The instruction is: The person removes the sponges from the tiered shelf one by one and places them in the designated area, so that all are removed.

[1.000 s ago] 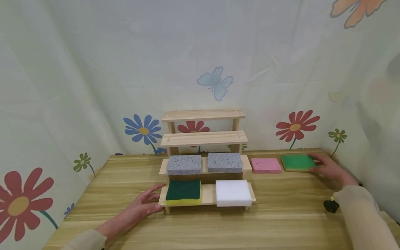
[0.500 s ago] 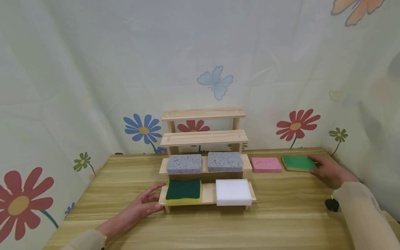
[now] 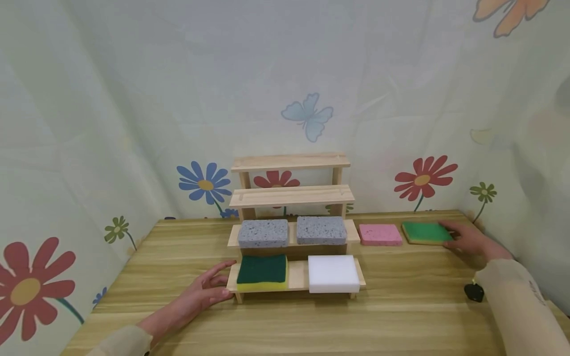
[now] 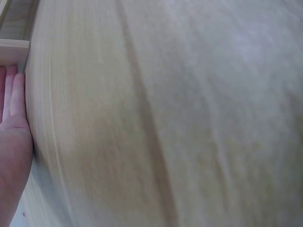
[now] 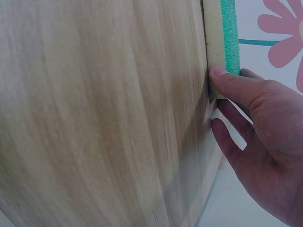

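Note:
In the head view, my left hand (image 3: pixel 196 295) rests against the left end of the wooden stepped rack (image 3: pixel 297 277), at its lowest step. Its fingers run nearly straight in the left wrist view, tips at the rack's end. My right hand (image 3: pixel 473 242) pinches the right end of a green-topped sponge (image 3: pixel 425 233) lying on the table at the back right. Its thumb (image 5: pixel 229 80) presses the sponge's pale side, while a finger reaches behind the green layer. A thin pink sponge (image 3: pixel 380 235) lies between that sponge and the rack.
A dark green and yellow sponge (image 3: pixel 262 272) and a white sponge (image 3: pixel 333 273) sit on the bottom step. Two grey speckled sponges occupy the step above. A small black object (image 3: pixel 474 292) is beside the right sleeve. A flower-printed curtain (image 3: pixel 285 74) hangs behind the table (image 3: pixel 285 326).

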Demonstrator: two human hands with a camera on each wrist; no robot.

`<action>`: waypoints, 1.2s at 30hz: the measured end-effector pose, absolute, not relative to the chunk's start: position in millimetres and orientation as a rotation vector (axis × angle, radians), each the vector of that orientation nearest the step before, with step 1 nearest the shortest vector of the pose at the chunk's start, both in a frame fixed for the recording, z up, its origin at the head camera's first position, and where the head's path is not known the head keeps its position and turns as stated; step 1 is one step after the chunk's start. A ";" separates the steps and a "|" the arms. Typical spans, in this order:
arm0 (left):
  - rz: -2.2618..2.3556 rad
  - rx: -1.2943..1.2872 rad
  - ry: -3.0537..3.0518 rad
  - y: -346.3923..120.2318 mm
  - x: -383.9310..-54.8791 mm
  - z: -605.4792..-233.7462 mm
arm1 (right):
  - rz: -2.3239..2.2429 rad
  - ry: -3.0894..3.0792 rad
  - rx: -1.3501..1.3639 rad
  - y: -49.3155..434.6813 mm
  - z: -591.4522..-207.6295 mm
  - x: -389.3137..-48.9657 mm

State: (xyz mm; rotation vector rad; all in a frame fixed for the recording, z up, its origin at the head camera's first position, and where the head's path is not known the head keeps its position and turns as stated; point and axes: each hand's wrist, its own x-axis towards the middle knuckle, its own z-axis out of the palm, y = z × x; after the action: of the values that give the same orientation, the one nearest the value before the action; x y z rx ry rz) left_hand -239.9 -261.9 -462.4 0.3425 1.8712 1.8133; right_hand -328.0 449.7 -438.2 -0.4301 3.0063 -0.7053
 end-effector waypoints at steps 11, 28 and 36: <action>1.833 0.359 1.859 -258.7 -240.4 -462.6 | -0.643 3.035 -0.443 453.9 -440.7 -327.1; 1.832 0.356 1.851 -261.4 -239.6 -462.4 | -0.638 3.033 -0.395 448.5 -437.8 -323.8; 1.832 0.358 1.847 -261.4 -239.5 -462.6 | -0.685 3.022 -0.322 448.6 -438.9 -322.7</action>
State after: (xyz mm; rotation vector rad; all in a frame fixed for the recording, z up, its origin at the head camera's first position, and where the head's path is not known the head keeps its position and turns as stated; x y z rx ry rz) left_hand -239.5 -261.4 -462.6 0.3577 1.8473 1.8324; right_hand -322.7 448.6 -438.9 -0.3221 3.0217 -0.6854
